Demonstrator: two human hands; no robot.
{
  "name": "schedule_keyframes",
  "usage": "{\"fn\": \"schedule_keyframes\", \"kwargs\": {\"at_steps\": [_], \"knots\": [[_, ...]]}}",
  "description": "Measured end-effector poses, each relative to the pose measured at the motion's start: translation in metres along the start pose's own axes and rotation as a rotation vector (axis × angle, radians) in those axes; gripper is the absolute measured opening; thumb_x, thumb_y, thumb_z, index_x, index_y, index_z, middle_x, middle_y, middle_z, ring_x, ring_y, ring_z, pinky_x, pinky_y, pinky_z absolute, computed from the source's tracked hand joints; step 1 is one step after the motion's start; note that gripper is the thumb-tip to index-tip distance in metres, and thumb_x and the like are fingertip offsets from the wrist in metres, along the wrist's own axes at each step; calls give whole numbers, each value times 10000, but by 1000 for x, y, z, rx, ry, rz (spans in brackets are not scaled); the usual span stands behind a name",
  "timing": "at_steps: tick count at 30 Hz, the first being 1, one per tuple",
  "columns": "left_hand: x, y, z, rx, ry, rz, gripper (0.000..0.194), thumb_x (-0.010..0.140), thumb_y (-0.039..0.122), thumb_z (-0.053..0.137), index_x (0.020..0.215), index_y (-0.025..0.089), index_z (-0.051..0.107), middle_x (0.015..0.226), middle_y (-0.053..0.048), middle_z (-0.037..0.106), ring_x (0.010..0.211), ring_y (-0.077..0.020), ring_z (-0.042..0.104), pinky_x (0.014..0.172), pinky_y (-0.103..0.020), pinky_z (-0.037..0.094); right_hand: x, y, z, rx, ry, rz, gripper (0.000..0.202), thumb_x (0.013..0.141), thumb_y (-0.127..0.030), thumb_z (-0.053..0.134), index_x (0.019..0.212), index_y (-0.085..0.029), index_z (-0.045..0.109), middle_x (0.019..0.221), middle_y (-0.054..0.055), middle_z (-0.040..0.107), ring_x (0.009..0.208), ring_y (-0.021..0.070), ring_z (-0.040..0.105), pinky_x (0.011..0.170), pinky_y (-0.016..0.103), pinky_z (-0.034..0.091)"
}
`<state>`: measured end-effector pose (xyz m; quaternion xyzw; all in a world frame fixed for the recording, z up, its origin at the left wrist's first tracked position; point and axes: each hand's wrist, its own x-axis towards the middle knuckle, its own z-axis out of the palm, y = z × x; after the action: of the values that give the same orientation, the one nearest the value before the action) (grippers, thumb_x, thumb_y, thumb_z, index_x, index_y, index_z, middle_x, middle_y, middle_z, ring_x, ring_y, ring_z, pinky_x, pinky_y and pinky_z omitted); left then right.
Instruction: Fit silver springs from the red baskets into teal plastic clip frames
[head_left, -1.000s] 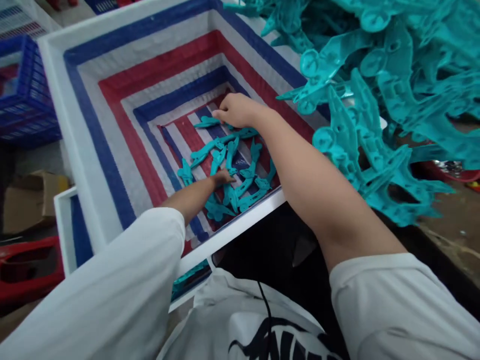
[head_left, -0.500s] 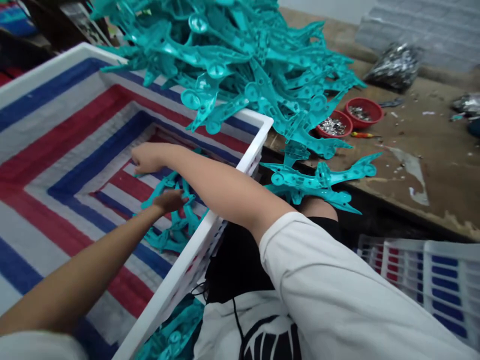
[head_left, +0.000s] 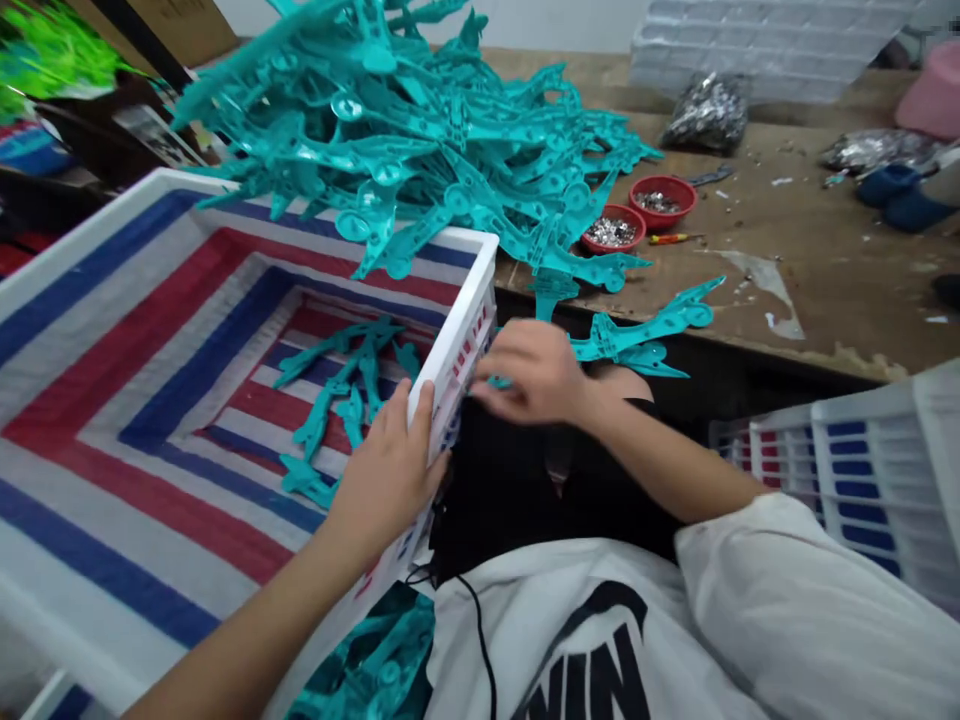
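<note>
My left hand (head_left: 390, 465) rests on the near rim of the white basket (head_left: 459, 320), its fingers bent over the edge. My right hand (head_left: 529, 372) is outside the basket, above my lap, blurred, with its fingers curled; whether they hold anything is hidden. Beside it, teal plastic parts (head_left: 652, 325) lie across my leg by the table edge. Several loose teal parts (head_left: 341, 390) lie on the striped lining at the bottom of the basket. A large heap of teal parts (head_left: 450, 140) rises behind the basket and overhangs its far rim.
Two red bowls (head_left: 664, 201) of small metal pieces stand on the wooden table (head_left: 825, 230), near a screwdriver (head_left: 675, 239). Behind them is a bag of metal pieces (head_left: 709, 112). Another white basket (head_left: 855, 480) is at the right. More teal parts (head_left: 375, 660) lie below.
Both hands have come out of the basket's inside. The left hand moved to the near rim, and the right hand moved right, over my lap. The view has shifted slightly.
</note>
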<state>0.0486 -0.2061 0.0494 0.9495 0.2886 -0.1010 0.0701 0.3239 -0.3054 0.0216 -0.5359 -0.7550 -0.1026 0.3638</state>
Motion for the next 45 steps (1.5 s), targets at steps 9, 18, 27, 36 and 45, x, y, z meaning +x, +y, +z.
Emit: {"fn": "schedule_keyframes", "kwargs": {"at_steps": [9, 18, 27, 36, 45], "knots": [[3, 21, -17, 200, -11, -74, 905, 1193, 416, 611, 1958, 117, 229, 1904, -333, 407, 1523, -508, 708, 1140, -538, 689, -142, 90, 1, -469, -559, 676, 881, 1060, -150, 695, 1910, -200, 471, 1894, 268, 501, 1837, 494, 312, 1480, 755, 158], [-1, 19, -15, 181, 27, -40, 871, 1207, 447, 579, 1941, 116, 248, 1866, -332, 443, 1574, -485, 682, 1132, -507, 682, -121, 99, -5, -554, -454, 586, 616, 1160, -83, 350, 1660, -27, 706, 1399, 303, 831, 1486, 424, 567, 1358, 693, 298], [-1, 23, -17, 182, 24, -56, 889, 1209, 465, 620, 1950, 147, 245, 1839, -306, 475, 1467, -441, 754, 1064, -451, 695, -102, 125, -27, -602, -335, 396, 602, 1173, -128, 363, 1663, -114, 713, 1620, 268, 755, 1631, 414, 550, 1394, 677, 276], [1, 23, -16, 179, 26, -71, 876, 1197, 418, 674, 1945, 185, 280, 1824, -277, 497, 1472, -401, 756, 1032, -419, 707, -40, 239, -37, -541, -651, -145, 950, 797, -201, 758, 1733, -109, 626, 1725, 232, 709, 1671, 405, 579, 1364, 643, 397], [4, 21, -16, 114, -9, -70, 890, 1207, 428, 663, 1953, 208, 232, 1875, -277, 430, 1568, -421, 696, 1061, -417, 674, 12, 252, -30, -489, -841, -162, 958, 790, -478, 907, 1660, -126, 711, 1505, 247, 816, 1593, 481, 564, 1314, 706, 425]]}}
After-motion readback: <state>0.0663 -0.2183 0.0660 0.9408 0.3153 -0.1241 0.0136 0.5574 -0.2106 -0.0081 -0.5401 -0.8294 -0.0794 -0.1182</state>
